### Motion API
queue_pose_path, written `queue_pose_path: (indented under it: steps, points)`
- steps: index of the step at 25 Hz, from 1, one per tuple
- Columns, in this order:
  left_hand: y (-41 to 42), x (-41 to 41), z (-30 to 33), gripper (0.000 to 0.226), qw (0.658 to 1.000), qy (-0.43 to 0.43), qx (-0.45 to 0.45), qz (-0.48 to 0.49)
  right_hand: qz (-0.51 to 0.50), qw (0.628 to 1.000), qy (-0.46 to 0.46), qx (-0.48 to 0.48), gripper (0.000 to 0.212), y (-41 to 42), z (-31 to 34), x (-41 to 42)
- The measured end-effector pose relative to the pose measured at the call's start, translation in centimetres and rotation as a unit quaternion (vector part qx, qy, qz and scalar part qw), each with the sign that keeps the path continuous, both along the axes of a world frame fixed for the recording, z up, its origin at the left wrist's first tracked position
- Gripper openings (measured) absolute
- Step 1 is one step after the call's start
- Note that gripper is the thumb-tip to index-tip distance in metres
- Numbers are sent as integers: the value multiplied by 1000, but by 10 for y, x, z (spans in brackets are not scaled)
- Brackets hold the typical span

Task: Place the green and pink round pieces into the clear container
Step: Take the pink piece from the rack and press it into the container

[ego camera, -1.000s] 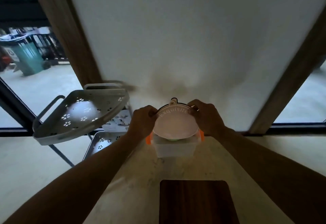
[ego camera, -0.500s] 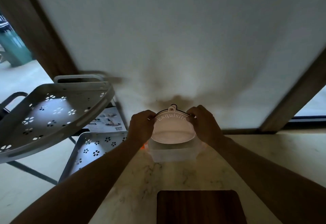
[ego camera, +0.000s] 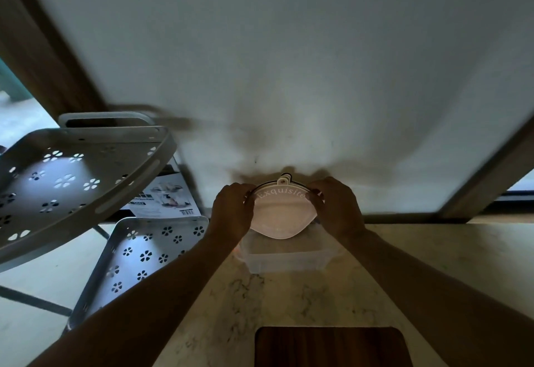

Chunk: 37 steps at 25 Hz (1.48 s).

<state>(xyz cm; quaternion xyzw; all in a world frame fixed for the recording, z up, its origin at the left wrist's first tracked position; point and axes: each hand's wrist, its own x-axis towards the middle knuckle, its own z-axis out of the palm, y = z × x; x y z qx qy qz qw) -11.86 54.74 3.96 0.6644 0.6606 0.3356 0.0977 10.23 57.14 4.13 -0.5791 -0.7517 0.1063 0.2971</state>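
Note:
A pink round piece (ego camera: 278, 216) with the word "Exquisite" along its upper rim is tilted, its lower edge dipping into the clear container (ego camera: 284, 259) on the marble counter. My left hand (ego camera: 231, 212) grips its left edge and my right hand (ego camera: 336, 207) grips its right edge. The green piece is not visible; the pink one covers the container's inside.
A dark wooden board (ego camera: 332, 346) lies on the counter near me. To the left stands a grey perforated corner rack, with an upper shelf (ego camera: 72, 176) and a lower shelf (ego camera: 138, 257). A white wall rises just behind the container.
The pink piece has sunk lower into the container and the green underneath no longer shows. The view has swung left and down, bringing the rack closer.

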Motion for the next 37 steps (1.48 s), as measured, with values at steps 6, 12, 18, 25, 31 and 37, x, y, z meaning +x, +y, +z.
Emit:
queue_pose_path:
  steps: [6, 12, 18, 25, 31, 37]
  points:
    - [5, 1, -8, 21, 999, 27, 27, -13, 4, 999, 7, 36, 19, 6, -6, 0]
    - [2, 2, -13, 16, 998, 56, 25, -16, -19, 999, 0, 28, 22, 8, -12, -3]
    - [4, 4, -13, 19, 998, 57, 34, -14, -26, 999, 5, 20, 21, 7, -13, -1]
    - [1, 8, -19, 18, 998, 28, 56, -11, -13, 999, 37, 15, 17, 4, -14, 1]
    - [1, 8, -21, 16, 996, 41, 75, -29, -12, 998, 45, 29, 16, 1, -18, 2]
    - [2, 6, -23, 18, 996, 46, 70, -24, -29, 999, 8, 19, 23, 3, -16, 1]
